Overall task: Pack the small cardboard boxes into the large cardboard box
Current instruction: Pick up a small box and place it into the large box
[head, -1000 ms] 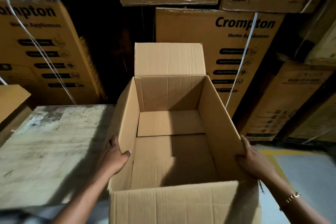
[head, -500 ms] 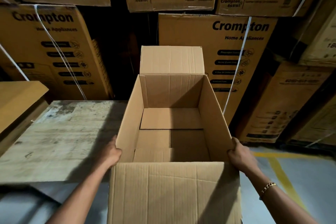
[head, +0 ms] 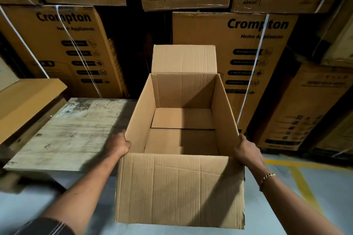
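Note:
A large plain cardboard box (head: 179,191) stands open in front of me, its far flap upright and its near flap hanging down toward me. Nothing lies inside; only the folded bottom flaps show. My left hand (head: 118,144) grips the box's left wall near the front corner. My right hand (head: 246,150) grips the right wall at the front corner; a gold bracelet sits on that wrist. No small cardboard boxes are in view.
A worn wooden tabletop (head: 72,133) sits to the left of the box, with a tan board (head: 26,101) at its far left. Stacked Crompton cartons (head: 248,63) with white straps wall off the back. The grey floor (head: 315,196) has yellow lines at the right.
The box has moved away from me and a little lower, with its near flap now hanging fully in view. Both hands stay on its side walls.

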`<state>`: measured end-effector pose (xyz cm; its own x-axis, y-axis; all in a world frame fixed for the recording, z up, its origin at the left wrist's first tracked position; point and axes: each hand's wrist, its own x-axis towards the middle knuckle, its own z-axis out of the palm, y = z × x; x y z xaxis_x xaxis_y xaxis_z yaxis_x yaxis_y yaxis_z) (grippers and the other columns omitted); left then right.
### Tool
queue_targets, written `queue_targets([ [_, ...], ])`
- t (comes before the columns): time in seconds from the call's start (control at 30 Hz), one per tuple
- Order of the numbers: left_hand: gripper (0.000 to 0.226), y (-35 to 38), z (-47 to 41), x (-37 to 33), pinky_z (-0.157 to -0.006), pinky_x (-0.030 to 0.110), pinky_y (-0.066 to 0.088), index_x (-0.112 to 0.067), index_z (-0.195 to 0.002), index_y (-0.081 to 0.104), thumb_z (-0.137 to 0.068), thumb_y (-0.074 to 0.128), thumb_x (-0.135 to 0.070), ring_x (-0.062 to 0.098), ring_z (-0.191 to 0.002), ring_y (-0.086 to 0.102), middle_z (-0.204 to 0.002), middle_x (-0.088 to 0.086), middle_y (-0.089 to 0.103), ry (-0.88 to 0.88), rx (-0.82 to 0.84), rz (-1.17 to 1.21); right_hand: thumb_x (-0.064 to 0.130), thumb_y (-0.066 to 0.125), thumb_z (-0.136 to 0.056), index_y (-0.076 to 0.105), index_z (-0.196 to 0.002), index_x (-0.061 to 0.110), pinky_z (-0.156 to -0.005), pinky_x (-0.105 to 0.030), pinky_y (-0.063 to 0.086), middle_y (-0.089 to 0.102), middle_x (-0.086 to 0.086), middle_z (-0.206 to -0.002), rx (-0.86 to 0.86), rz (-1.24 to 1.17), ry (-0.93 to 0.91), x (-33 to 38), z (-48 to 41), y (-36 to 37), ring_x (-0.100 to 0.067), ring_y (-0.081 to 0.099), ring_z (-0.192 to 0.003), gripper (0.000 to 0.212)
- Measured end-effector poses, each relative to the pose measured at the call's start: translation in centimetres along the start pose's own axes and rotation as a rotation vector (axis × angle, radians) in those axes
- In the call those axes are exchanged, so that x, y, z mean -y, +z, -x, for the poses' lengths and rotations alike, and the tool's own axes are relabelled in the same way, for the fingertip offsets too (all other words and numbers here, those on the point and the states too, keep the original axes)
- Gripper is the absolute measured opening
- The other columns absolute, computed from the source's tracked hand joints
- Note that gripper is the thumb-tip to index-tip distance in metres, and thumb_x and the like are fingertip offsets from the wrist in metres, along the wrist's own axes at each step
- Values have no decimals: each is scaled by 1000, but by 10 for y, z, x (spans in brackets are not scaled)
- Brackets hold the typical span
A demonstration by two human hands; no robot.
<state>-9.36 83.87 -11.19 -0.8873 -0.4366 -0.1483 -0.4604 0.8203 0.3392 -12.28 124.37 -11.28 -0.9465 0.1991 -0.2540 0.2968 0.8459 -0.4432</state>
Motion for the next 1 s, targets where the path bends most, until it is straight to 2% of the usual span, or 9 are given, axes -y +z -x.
queue_targets([
  [0.2,40,0,0,3,-75,28,48,-18,-128,59,-88,64,-22,31,-103,66,-116,13,69,15,-2,-20,23,47,-99,38,-144,21,-87,-45,56,63,-9,-108,-1,42,-10,-3,-5,2,-28,63,-92,46],
  [0.27,43,0,-1,6,-78,32,51,-22,-133,54,-92,61,-31,31,-104,65,-119,10,67,27,-15,-30,32,47,-99,31,-149,23,-91,-46,54,62,-12,-124,-2,49,-17,-6,-5,-2,-32,63,-102,53],
  [0.3,48,-1,-1,8,-81,34,51,-25,-140,49,-95,57,-39,31,-108,63,-125,9,65,34,-21,-16,40,46,-100,26,-152,23,-97,-47,51,57,-14,-137,-12,49,-29,-8,-6,-4,-35,61,-112,58],
  [0.37,61,-4,1,14,-93,42,50,-28,-152,33,-99,49,-51,32,-121,58,-143,8,54,61,-19,45,56,40,-101,15,-159,21,-108,-48,41,33,-13,-160,-55,57,-83,-8,-8,-12,-38,47,-135,72],
  [0.43,69,-11,5,18,-104,50,43,-26,-157,22,-99,45,-55,31,-135,47,-156,7,39,106,-35,69,64,33,-99,10,-161,21,-113,-49,34,17,-8,-167,-113,67,-156,-1,-11,-23,-35,35,-145,79],
  [0.57,71,-36,12,31,-117,52,27,-25,-159,18,-99,38,-59,29,-149,24,-166,3,19,201,-134,60,72,28,-95,9,-161,26,-115,-55,33,14,-4,-168,-199,111,-293,27,-21,-33,-32,26,-150,83],
  [0.77,71,-84,26,68,-120,44,18,-23,-159,17,-100,38,-58,22,-152,15,-167,1,13,267,-325,-104,68,27,-95,6,-161,26,-123,-45,12,7,-1,-169,-148,122,-546,119,-11,0,-20,7,-155,80],
  [0.87,74,-115,25,101,-121,42,17,-24,-160,14,-99,37,-60,19,-153,13,-167,-1,13,261,-402,-135,70,23,-92,6,-161,25,-123,-44,11,7,-2,-169,-128,112,-698,181,4,23,-18,5,-155,84],
  [1.0,76,-155,24,158,-120,44,19,-25,-159,14,-97,32,-66,20,-153,15,-167,-1,14,215,-485,-140,62,29,-99,9,-161,22,-123,-42,8,7,-2,-169,-104,91,-855,266,33,54,-18,5,-155,77],
])
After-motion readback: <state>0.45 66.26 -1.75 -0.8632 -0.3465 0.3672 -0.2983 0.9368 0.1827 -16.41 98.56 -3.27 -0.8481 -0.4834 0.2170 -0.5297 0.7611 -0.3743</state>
